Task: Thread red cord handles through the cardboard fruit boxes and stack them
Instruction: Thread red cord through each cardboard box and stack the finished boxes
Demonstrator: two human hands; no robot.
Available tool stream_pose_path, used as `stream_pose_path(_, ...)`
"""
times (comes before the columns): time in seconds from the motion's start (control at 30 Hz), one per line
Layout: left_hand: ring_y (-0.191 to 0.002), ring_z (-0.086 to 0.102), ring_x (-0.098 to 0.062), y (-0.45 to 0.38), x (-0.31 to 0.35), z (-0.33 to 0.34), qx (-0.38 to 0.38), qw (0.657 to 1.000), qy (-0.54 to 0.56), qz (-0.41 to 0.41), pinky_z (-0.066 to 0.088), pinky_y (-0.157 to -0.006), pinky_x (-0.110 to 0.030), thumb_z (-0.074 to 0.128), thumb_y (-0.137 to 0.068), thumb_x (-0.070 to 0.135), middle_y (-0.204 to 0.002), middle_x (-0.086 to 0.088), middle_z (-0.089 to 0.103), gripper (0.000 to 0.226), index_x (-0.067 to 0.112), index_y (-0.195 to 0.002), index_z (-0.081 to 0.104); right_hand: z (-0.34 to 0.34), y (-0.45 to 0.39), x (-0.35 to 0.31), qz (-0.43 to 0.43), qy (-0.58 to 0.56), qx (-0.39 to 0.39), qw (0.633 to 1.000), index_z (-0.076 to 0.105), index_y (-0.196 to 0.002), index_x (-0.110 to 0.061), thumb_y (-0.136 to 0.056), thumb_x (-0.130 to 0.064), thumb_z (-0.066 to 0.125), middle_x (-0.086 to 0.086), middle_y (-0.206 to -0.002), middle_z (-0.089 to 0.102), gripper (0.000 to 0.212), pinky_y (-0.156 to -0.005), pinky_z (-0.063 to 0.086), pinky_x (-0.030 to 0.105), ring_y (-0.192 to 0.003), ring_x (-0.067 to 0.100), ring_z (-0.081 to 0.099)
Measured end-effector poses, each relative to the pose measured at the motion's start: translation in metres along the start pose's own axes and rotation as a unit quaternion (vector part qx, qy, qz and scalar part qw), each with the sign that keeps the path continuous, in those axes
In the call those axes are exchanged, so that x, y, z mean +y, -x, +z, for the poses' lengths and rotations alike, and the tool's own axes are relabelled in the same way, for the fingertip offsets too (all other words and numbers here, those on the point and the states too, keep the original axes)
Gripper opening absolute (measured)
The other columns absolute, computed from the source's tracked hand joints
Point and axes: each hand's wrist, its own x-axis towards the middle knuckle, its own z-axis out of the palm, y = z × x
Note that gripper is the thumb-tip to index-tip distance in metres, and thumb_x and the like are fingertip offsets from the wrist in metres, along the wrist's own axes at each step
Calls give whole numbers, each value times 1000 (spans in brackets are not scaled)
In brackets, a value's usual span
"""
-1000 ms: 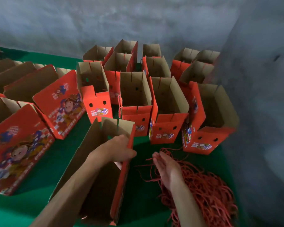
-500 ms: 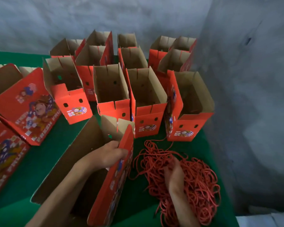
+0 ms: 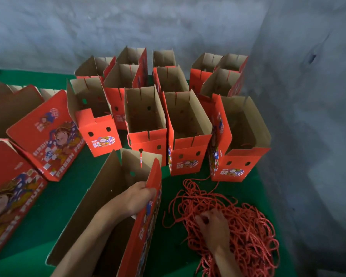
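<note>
An open box (image 3: 108, 212) is steadied on the green table (image 3: 54, 198) by the left hand (image 3: 136, 198), whose fingers are curled over the top edge of the box's red right-hand wall. The right hand (image 3: 213, 224) is laid on the heap of red cord (image 3: 240, 226) just beside the box, its fingers bent down into the strands; whether a single cord is yet pinched cannot be told. The step in hand is judged to be the picking of one cord for this box. Holes (image 3: 132, 173) are seen in the far end wall, and no cord is seen through them. For the next move, one strand must be drawn free of the tangle and its end brought to a hole. Upright boxes (image 3: 188, 136) are ranged behind, near the grey wall (image 3: 308, 96).
</note>
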Motion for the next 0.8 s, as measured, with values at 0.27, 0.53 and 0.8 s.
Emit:
stream_pose_path(0.27,-99,70,-26,6,-2,4,33,997,63,4,57,-90,-39,57,-89,29,-108,-7,67,17,24,-105,56,-16,1,-90,27,-416,4,909,73,-98,-28,-99,-16,69,-4,-74,74,12,-64,51,14,-71,-1,68)
stream_pose_path(0.53,-88,73,-25,-2,-18,-3,47,992,118,-3,58,-74,-32,63,-76,39,-99,-7,71,25,22,-95,59,-17,3,-127,-8,-470,-94,877,73,-89,-19,-100,-28,68,-5,-79,74,16,-58,47,15,-67,4,68)
stream_pose_path(0.8,-95,75,-36,-43,-75,-28,-14,984,177,-26,59,-83,-43,78,-60,50,-106,-17,76,58,19,-109,77,-15,15,-118,13,-529,-176,830,78,-90,-12,-96,-28,73,-3,-71,68,17,-57,42,20,-62,10,57)
